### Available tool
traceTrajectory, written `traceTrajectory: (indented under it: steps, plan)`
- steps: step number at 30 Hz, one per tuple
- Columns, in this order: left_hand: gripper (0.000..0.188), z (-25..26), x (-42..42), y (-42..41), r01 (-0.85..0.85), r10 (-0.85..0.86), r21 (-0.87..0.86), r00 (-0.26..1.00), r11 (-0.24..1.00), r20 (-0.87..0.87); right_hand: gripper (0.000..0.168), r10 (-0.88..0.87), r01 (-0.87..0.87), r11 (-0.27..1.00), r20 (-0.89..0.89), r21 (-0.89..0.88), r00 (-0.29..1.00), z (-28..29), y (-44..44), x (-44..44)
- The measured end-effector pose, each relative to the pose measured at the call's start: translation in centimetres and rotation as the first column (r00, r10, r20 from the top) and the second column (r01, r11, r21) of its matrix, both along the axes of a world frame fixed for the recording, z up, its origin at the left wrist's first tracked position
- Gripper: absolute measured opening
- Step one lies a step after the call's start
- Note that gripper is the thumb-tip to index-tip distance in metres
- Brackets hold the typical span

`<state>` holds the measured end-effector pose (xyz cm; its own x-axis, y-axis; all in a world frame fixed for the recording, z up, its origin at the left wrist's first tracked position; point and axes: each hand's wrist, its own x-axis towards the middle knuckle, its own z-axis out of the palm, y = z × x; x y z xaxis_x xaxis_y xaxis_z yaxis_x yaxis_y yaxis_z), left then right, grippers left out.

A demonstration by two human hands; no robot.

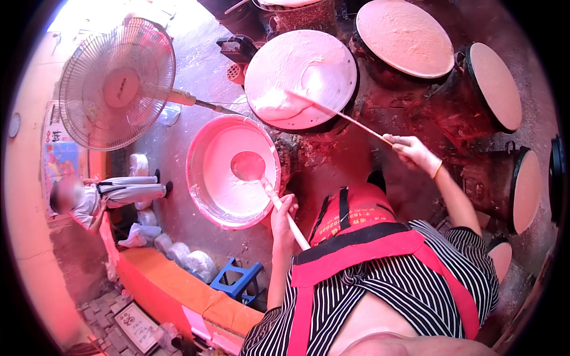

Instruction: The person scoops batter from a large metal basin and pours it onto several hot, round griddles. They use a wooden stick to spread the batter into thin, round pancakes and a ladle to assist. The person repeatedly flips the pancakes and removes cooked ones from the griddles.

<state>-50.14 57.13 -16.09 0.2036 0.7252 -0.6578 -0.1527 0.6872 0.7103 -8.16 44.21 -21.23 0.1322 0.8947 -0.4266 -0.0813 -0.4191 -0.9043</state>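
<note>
My left hand [283, 217] grips the pale handle of a ladle [249, 166], whose round bowl rests in the white batter of a pink-rimmed tub [190, 178]. In my right hand [412, 153], which looks gloved, is the thin handle of a long spreader [343, 116]. Its blurred blade lies over batter [278, 107] on a round griddle [331, 100]. Batter covers much of that griddle, thicker at the lower left, while a bare, shiny patch shows to the right.
More round, pale-topped griddles stand to the right, among them one [405, 38] at the upper right and another [495, 86] beyond it. A pedestal fan [118, 84] stands at the left. Below the tub are a blue plastic stool [236, 278] and an orange-covered counter [178, 276]. A person [111, 196] stands beside the counter.
</note>
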Motion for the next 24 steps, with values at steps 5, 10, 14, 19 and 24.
traceTrajectory:
  steps: [5, 10, 14, 19, 24]
  plan:
    - [0.029, -0.6, -6.1, -2.5, -0.100, 0.102, 0.027, 0.992, 0.995, -0.069, 0.043, -0.239, 0.318, 0.945, -0.496, 0.080, 0.835, -0.7, 10.0, -18.3]
    - [0.041, -0.8, -12.6, -7.6, -0.241, 0.250, 0.089, 0.963, 0.966, -0.104, 0.037, -0.459, 0.430, 0.876, 0.104, 0.216, 0.882, -6.3, 32.1, -32.4]
    - [0.050, -0.5, -16.3, -9.9, -0.262, 0.264, 0.036, 0.957, 0.964, -0.116, 0.032, -0.686, 0.691, 0.713, 0.320, 0.118, 0.653, -10.0, 40.7, -34.8]
    - [0.051, -0.9, -17.7, -10.6, -0.272, 0.274, 0.032, 0.954, 0.962, -0.125, 0.035, -0.715, 0.701, 0.693, 0.283, 0.168, 0.639, -7.1, 30.7, -36.6]
    - [0.046, -0.6, -15.2, -8.8, -0.103, 0.104, 0.013, 0.985, 0.995, -0.139, 0.039, -0.743, 0.652, 0.670, 0.337, 0.356, 0.579, -10.9, 21.1, -30.9]
